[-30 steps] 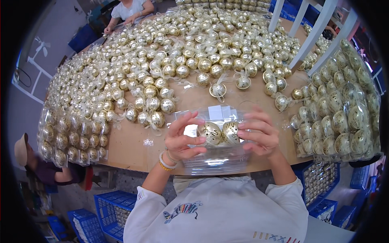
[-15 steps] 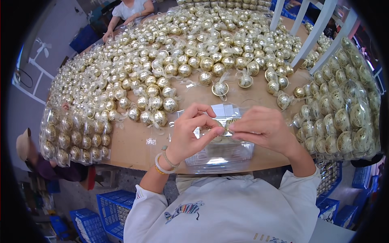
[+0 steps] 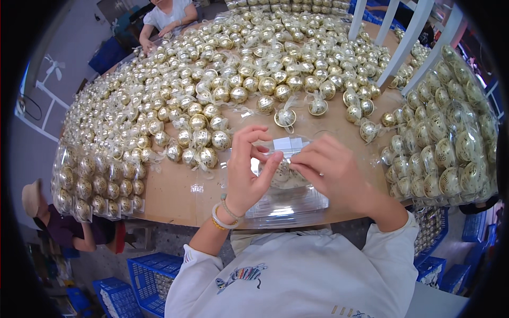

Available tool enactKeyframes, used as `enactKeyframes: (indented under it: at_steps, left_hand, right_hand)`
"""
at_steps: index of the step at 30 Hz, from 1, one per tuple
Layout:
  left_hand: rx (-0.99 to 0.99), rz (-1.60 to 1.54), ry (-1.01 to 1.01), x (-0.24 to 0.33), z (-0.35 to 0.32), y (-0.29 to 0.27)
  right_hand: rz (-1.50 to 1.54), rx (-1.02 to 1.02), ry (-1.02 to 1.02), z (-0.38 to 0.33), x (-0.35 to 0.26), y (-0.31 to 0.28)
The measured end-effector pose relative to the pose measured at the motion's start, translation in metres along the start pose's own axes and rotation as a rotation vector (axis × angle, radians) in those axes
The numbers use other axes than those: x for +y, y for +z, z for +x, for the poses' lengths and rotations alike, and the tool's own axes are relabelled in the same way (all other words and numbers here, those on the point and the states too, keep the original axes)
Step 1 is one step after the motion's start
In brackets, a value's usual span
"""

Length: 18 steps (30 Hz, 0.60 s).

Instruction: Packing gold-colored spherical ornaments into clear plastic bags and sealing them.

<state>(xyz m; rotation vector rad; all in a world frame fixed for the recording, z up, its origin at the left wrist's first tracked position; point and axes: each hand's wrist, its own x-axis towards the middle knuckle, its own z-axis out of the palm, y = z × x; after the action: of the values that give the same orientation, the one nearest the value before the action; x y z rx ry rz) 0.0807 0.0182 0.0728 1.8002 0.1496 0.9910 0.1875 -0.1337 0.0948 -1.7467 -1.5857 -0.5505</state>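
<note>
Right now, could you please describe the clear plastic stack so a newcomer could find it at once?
On the brown table, find the edge nearest the white shirt. There, by the left hand and right hand, lies the clear plastic stack, flat and shiny, unlike the bulky packs of gold balls either side.

Gold balls (image 3: 238, 95) on brown table (image 3: 177, 193)

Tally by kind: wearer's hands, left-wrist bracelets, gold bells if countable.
Left hand and right hand: 2
Bracelets: 3 (greenish, white, yellow)
Gold bells: too many overlapping to count
Total, bells excluded: 5
</note>
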Motion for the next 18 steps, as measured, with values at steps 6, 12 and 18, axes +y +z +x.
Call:
enactKeyframes:
  at_steps: [6,12,18]
  left_hand:
    - [-0.170,0.182,0.172,-0.013,-0.015,-0.014]
    - [-0.286,0.296,0.584,-0.038,-0.018,-0.015]
    - [-0.284,0.288,0.609,-0.017,-0.017,-0.007]
  right_hand:
    - [0.300,-0.472,0.266,0.016,0.007,-0.022]
    - [-0.045,0.101,0.171,-0.090,0.007,0.019]
    - [0.306,0.568,0.760,-0.125,-0.057,0.153]
